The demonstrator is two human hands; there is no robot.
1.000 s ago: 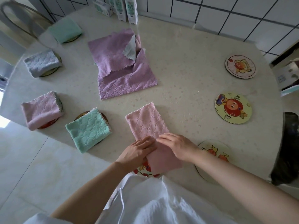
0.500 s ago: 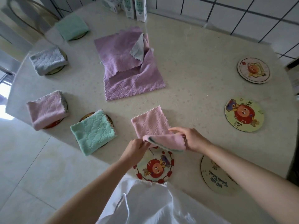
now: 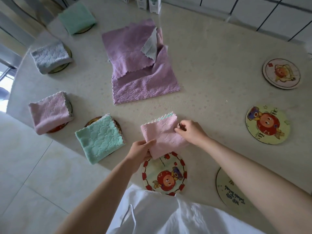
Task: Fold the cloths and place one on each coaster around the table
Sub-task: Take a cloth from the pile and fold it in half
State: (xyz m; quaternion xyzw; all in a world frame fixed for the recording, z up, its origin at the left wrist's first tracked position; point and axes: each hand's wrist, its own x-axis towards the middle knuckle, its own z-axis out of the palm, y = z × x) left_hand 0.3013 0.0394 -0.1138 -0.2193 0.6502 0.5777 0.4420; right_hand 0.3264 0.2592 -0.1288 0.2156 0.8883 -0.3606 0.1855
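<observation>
your pink cloth [image 3: 162, 134] lies folded on the table, its near corner overlapping the far rim of the red-bordered coaster [image 3: 164, 174] but not centred on it. your left hand [image 3: 141, 152] pinches that near-left corner, thumb on top; your right hand [image 3: 190, 132] nips the right edge between its fingertips, at the open side of the fold.

the risk, as i judge it: the fabric is soft, plush microfibre with a scalloped hem, so the layers may slide and fan open if you drag it by two points, and a mint underside already peeks out at the far corner. pull unevenly and it could land crooked, half off the round, glossy coaster.

left of your grip, the mint cloth [image 3: 99, 137] sits folded on its own coaster. beyond your grip, the purple cloths [image 3: 135, 65] lie loose, unfolded.
</observation>
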